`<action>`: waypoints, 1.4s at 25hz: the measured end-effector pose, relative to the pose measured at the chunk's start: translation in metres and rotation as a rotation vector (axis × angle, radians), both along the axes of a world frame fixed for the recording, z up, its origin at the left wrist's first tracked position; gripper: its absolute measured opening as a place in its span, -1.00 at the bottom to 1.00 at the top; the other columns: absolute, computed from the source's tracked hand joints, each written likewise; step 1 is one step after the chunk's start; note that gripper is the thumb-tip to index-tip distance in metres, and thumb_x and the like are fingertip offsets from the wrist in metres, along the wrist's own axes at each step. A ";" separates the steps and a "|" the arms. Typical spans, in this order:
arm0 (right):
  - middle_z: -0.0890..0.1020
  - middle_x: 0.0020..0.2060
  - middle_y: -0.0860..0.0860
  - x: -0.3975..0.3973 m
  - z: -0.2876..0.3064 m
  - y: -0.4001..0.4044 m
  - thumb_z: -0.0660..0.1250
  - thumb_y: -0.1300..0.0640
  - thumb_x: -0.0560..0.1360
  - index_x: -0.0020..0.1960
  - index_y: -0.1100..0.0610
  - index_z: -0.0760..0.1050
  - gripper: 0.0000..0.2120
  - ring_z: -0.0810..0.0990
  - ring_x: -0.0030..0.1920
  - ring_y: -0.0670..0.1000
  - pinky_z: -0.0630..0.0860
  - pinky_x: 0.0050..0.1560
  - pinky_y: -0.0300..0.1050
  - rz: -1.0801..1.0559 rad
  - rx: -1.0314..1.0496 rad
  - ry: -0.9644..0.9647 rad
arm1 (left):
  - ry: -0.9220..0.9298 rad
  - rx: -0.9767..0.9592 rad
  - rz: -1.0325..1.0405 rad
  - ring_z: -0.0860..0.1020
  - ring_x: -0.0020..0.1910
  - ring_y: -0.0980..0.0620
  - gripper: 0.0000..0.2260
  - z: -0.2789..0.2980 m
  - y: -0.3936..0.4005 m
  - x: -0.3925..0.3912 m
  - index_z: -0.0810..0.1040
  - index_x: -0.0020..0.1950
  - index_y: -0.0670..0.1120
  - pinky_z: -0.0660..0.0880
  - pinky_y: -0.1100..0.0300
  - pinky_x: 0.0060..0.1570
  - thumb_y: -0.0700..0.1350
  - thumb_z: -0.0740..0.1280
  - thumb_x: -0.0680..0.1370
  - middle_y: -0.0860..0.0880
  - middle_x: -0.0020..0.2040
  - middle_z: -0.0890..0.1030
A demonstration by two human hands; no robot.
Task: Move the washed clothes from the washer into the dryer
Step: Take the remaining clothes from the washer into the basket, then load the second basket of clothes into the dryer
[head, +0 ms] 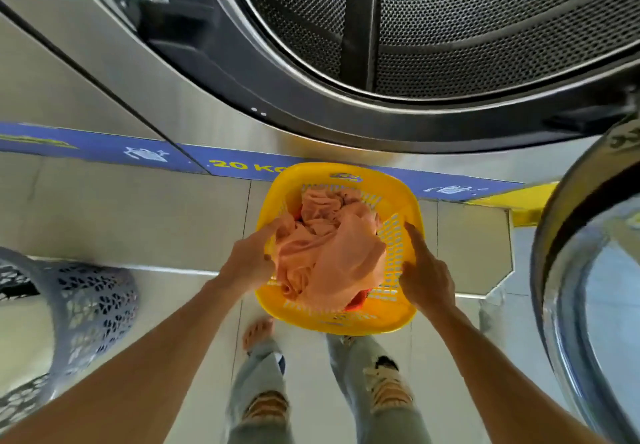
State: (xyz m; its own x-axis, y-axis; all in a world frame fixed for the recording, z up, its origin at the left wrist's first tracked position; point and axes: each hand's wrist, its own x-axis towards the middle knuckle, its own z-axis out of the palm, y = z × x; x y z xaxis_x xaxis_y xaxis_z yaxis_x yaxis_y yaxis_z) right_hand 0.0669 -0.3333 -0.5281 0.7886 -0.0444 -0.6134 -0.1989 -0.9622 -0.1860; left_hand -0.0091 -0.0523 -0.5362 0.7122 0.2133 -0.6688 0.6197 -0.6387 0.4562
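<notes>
Pale, faded jeans (263, 391), ripped open at both knees, are worn below the bare-armed left hand (247, 263) and right hand (427, 279); one foot (258, 332) is bare.

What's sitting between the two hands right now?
In the head view, the peach cloth heaped in the yellow basket lies between the left hand and right hand. Something red peeks out beneath it.

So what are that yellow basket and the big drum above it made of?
The yellow basket looks like moulded plastic: glossy, one uniform colour, slotted walls. The drum appears to be metal, probably stainless steel: grey sheen and rows of fine punched holes. The peach cloth inside the basket looks like soft, thin fabric, judging by its folds.
</notes>
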 end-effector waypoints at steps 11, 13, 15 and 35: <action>0.60 0.23 0.18 -0.161 0.209 0.002 0.21 0.22 0.46 0.57 -0.29 0.02 -0.19 0.57 0.21 0.25 0.50 0.09 0.06 -0.243 0.144 -0.077 | -0.054 -0.208 -0.358 0.39 0.42 -0.11 -0.12 0.195 0.049 -0.065 0.01 0.59 0.09 0.40 0.24 0.15 -0.21 0.37 0.37 0.03 0.48 0.30; 0.58 0.24 0.19 -0.190 0.225 -0.010 0.22 0.21 0.47 0.57 -0.28 0.02 -0.20 0.55 0.23 0.24 0.49 0.11 0.05 -0.322 0.161 -0.103 | -0.093 -0.271 -0.464 0.33 0.45 -0.08 -0.12 0.213 0.035 -0.065 0.01 0.59 -0.07 0.33 0.38 0.10 -0.25 0.37 0.35 0.08 0.42 0.23; 0.58 0.24 0.21 -0.217 0.232 -0.024 0.22 0.19 0.49 0.57 -0.27 0.02 -0.22 0.56 0.22 0.25 0.50 0.11 0.05 -0.397 0.175 -0.118 | -0.104 -0.287 -0.539 0.32 0.41 -0.04 -0.11 0.222 0.016 -0.065 0.04 0.56 -0.13 0.35 0.38 0.09 -0.23 0.34 0.28 0.07 0.40 0.21; 0.62 -0.01 0.16 -0.630 0.274 -0.282 0.20 0.28 0.35 0.55 -0.25 0.14 -0.15 0.61 0.07 0.20 0.51 -0.06 -0.03 -1.193 0.140 -0.273 | -0.035 -0.029 -1.325 0.58 0.13 -0.20 -0.19 0.271 -0.393 -0.279 0.01 0.55 0.26 0.50 0.16 -0.11 -0.17 0.24 0.39 -0.13 0.44 0.43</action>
